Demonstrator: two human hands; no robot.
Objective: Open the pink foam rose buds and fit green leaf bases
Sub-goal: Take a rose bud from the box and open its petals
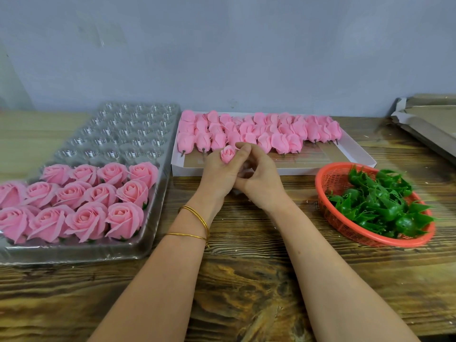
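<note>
Left hand (219,174) grips one pink bud (227,154) between thumb and fingers. The bud is upright, tip up, petals tight, just near of the white box (357,154). Right hand (259,176) is pressed against the left with its fingers curled and the tips beside the bud. Can't tell if it's pinching a petal or only bracing, because the contact is hidden. Two gold bangles (197,218) on the left wrist. Step, my read: start of opening this bud, no green base on it that I can see. The box behind the hands holds rows of closed buds (271,132) lying on their sides, with stubs toward the near edge. The near strip of the box is bare. Right of the hands, the orange basket (328,178) is full of green leaf bases (380,201), well within right-hand reach. On the left, the clear blister tray (123,132) has opened roses (86,201) filling the near rows, and the far pockets aren't filled. It all sits on a wooden table (246,280), with stacked cardboard (431,119) at the far right. Next, probably: peel the outer petals back evenly with a light touch, since foam likely creases or tears. Then take one base from the basket, seat it on the bud's underside and drop the rose in the next free pocket. The bases look tangled, so expect to shake one loose.
</note>
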